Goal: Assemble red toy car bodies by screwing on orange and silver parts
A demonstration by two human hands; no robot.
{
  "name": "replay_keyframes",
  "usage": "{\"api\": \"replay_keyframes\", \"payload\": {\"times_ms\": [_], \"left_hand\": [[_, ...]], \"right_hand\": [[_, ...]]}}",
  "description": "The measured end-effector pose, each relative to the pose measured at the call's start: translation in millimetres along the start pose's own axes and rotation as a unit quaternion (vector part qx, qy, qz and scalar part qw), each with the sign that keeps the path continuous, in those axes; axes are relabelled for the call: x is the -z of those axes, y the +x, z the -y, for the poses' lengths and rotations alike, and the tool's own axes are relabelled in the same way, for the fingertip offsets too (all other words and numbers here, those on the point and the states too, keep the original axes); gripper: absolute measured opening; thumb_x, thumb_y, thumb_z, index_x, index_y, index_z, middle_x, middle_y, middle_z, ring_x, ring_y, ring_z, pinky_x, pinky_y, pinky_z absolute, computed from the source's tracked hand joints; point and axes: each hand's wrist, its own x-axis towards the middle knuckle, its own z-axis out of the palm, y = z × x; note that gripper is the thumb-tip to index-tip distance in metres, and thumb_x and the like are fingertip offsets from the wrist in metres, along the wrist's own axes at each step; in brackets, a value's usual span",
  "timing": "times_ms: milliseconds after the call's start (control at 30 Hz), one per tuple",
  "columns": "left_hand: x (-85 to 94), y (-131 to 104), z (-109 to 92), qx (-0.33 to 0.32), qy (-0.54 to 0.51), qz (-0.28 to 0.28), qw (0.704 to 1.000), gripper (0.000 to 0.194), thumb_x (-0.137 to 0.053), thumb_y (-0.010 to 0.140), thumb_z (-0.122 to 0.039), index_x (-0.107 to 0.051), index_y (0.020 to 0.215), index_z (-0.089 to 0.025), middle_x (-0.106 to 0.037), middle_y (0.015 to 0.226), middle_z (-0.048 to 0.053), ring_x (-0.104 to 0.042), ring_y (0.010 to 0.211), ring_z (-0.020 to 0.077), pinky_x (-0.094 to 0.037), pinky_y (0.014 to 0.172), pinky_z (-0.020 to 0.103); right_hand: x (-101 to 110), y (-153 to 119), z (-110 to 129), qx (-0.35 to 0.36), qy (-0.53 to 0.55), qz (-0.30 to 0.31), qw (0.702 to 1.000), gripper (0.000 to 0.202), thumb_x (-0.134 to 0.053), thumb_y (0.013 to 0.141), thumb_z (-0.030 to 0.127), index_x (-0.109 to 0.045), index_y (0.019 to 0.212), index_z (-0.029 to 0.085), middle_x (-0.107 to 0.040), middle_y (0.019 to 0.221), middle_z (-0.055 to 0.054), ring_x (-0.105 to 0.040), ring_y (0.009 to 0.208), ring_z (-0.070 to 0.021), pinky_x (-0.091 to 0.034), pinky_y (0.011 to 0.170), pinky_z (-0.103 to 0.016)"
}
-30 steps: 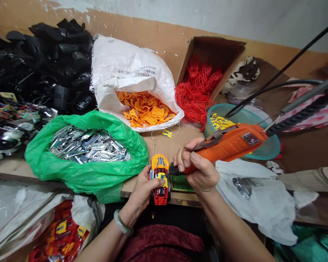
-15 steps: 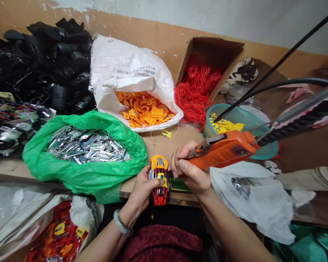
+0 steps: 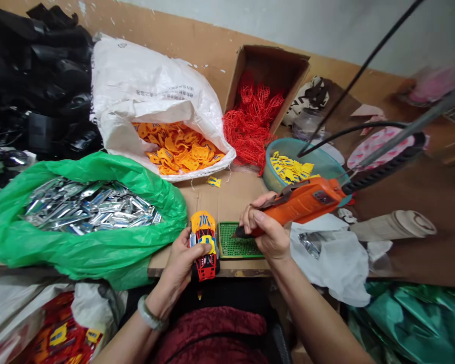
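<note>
My left hand is closed around a toy car with an orange hood, a yellow roof piece and a red frame, its thumb pressing on the yellow part. In my right hand is an orange electric screwdriver, its dark tip pointing left over a green perforated tray. Small screws seem to lie in that tray, too tiny to make out singly. Tool and car are apart. A cable runs from the screwdriver's back end up to the right.
Left of the car lies a green bag of shiny silver pieces. Behind are a white sack of orange parts, a cardboard box of red frames and a teal bowl of yellow pieces. A white plastic bag lies right.
The screwdriver has come away from the toy car and now hovers over the green tray, which shows fully. My left hand keeps its hold on the car. The whole view has shifted.
</note>
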Motion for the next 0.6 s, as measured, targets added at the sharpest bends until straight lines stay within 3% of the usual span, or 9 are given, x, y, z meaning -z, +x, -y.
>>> {"api": "replay_keyframes", "payload": {"times_ms": [200, 600], "left_hand": [[0.1, 0, 0, 0.003, -0.003, 0.007, 1.0, 0.057, -0.087, 0.049, -0.015, -0.062, 0.101, -0.015, -0.075, 0.077, 0.003, -0.069, 0.057, 0.018, -0.058, 0.056, 0.029], [-3.0, -1, -2, 0.006, -0.003, 0.0, 1.0, 0.06, -0.088, 0.046, -0.016, -0.061, 0.099, -0.015, -0.075, 0.075, 0.003, -0.068, 0.055, 0.0183, -0.057, 0.054, 0.028]], "right_hand": [[24, -8, -10, 0.008, -0.016, -0.025, 1.0, 0.017, -0.07, 0.08, 0.027, -0.059, 0.092, 0.021, -0.054, 0.053, 0.008, -0.051, 0.043, -0.0115, -0.048, 0.052, -0.029], [31, -11, -22, -0.005, -0.031, -0.019, 0.999, 0.018, -0.07, 0.081, 0.028, -0.059, 0.094, 0.022, -0.055, 0.055, 0.009, -0.054, 0.045, -0.0118, -0.05, 0.053, -0.029]]}}
